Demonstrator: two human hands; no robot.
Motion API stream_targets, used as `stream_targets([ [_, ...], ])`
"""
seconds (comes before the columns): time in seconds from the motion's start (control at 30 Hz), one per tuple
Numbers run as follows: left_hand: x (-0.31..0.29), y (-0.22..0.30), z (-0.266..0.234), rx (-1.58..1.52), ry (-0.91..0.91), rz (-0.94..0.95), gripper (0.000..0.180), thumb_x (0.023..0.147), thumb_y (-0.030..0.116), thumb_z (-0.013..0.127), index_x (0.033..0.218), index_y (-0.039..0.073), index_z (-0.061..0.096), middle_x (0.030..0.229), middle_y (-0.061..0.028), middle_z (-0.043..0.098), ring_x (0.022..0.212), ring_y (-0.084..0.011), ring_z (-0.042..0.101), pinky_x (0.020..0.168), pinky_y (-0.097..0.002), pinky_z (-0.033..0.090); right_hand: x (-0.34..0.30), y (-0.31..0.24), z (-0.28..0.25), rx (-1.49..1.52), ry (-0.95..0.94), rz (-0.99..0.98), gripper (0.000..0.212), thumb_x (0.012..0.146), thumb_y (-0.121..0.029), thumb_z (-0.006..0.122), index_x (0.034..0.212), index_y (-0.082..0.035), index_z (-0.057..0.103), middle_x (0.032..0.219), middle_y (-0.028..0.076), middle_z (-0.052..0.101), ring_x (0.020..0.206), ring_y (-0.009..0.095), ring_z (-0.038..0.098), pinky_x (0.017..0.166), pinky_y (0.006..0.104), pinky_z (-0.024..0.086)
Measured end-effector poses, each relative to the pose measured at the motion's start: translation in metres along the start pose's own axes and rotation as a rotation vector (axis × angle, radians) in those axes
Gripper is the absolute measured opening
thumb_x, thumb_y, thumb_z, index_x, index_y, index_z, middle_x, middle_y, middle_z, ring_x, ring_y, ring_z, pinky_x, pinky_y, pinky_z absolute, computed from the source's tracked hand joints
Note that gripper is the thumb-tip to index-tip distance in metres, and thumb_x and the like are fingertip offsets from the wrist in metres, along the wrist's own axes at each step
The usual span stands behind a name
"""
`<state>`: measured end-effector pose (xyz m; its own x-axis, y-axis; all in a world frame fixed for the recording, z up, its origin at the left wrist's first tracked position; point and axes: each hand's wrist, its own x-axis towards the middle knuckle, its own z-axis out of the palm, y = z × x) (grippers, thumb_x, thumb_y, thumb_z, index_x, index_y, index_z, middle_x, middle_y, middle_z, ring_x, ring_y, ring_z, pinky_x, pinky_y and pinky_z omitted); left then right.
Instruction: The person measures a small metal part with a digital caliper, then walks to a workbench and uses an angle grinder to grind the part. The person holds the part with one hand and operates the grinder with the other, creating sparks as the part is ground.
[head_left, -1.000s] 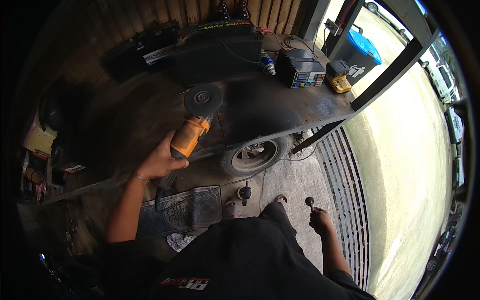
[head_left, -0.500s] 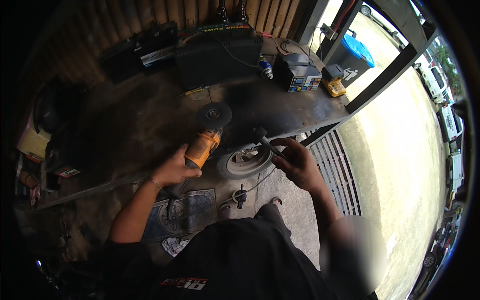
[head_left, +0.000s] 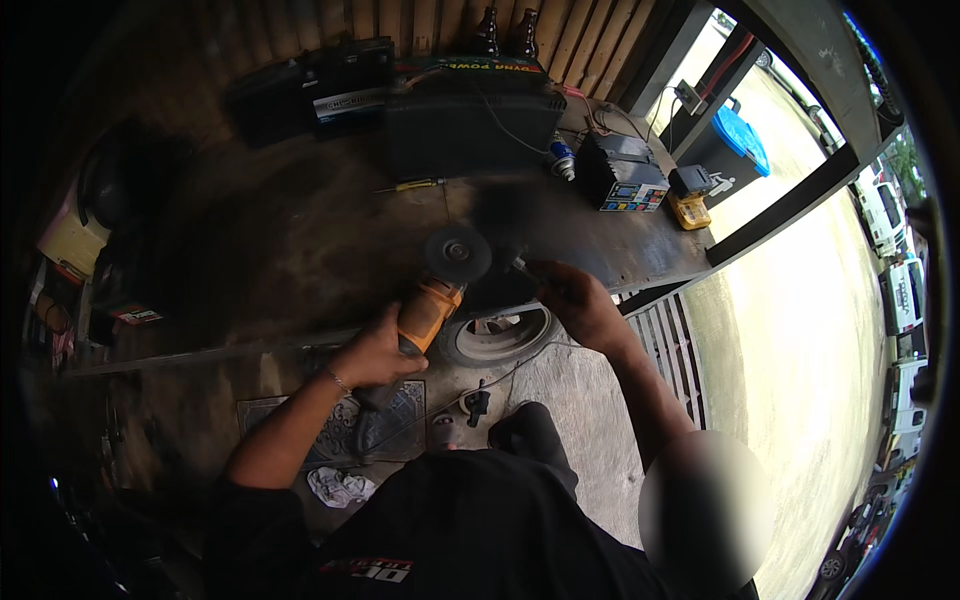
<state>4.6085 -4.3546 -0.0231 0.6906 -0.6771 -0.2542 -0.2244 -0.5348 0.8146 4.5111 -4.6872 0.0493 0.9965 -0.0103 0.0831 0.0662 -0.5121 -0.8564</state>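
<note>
1 orange, dark-disced grinder [head_left: 430,314] fills left grip [head_left: 376,350]; right grip [head_left: 588,308] clasps a seemingly dark tool [head_left: 521,264].

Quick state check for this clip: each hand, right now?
Left hand: closed around the orange angle grinder.
Right hand: closed, holding a small stemmed part; its exact kind is unclear.

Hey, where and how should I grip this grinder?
Probably around the body of the grinder, behind the disc, coming from the near left: the long body slants toward you there, and the disc lies at its far end, clear of the left hand.
</note>
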Motion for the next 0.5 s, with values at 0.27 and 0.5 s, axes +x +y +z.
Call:
stream_targets([
  [0.27,0.007,0.010,0.007,-0.595,-0.179,-0.303,0.077,0.080,0.020,0.085,0.141,-0.002,0.043,0.120,-0.0110,0.064,0.108,-0.0160,0.065,0.093,-0.0317,0.052,0.004,0.025,-0.018,0.398,-0.124,0.193,0.035,0.106,-0.020,0.056,0.138,-0.004,0.057,0.095,-0.002,0.060,0.083,0.006,0.052,0.075,0.0227,0.044],
  [0.5,-0.004,0.018,0.019,-0.869,-0.149,-0.302,0.065,0.081,0.011,0.081,0.136,0.004,0.047,0.106,-0.0081,0.065,0.082,-0.0162,0.068,0.074,-0.0337,0.058,0.003,0.037,-0.027,0.333,-0.088,0.128,0.031,0.106,-0.017,0.057,0.133,-0.002,0.059,0.102,0.002,0.064,0.094,0.008,0.056,0.084,0.0255,0.046],
])
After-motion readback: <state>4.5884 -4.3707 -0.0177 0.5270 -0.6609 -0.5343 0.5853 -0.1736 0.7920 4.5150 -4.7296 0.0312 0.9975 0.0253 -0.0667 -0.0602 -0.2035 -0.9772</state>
